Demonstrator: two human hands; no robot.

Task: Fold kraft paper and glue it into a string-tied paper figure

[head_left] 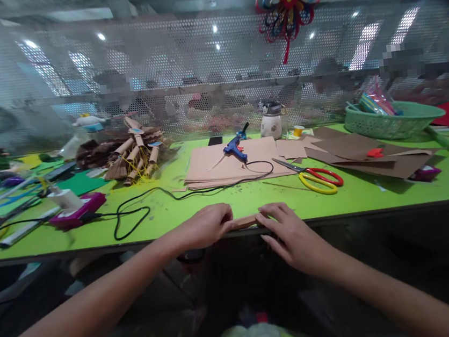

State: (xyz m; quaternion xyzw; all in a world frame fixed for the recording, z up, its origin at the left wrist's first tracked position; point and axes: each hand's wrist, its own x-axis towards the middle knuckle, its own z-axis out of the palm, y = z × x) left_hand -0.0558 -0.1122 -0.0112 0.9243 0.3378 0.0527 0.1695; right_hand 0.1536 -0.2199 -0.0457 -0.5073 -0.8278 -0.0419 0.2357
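A narrow folded strip of brown paper (245,221) lies along the table's front edge between my hands. My left hand (210,224) is closed, with thumb and curled fingers pinching the strip's left end. On the other end, the bent fingers of my right hand (291,234) press down, while its thumb hangs lower, in front of the edge. Beyond my hands, a stack of light brown paper sheets (203,163) carries a blue glue gun (235,148). Scissors (317,178) with one red and one yellow handle lie to the right, blades partly over the stack.
The glue gun's black cord (179,197) loops left toward a purple power strip (77,211). Bundled folded paper pieces (137,154) lie back left. Darker brown sheets (352,148) and a green basket (393,119) are on the right. A patterned jar (271,122) stands behind the stack.
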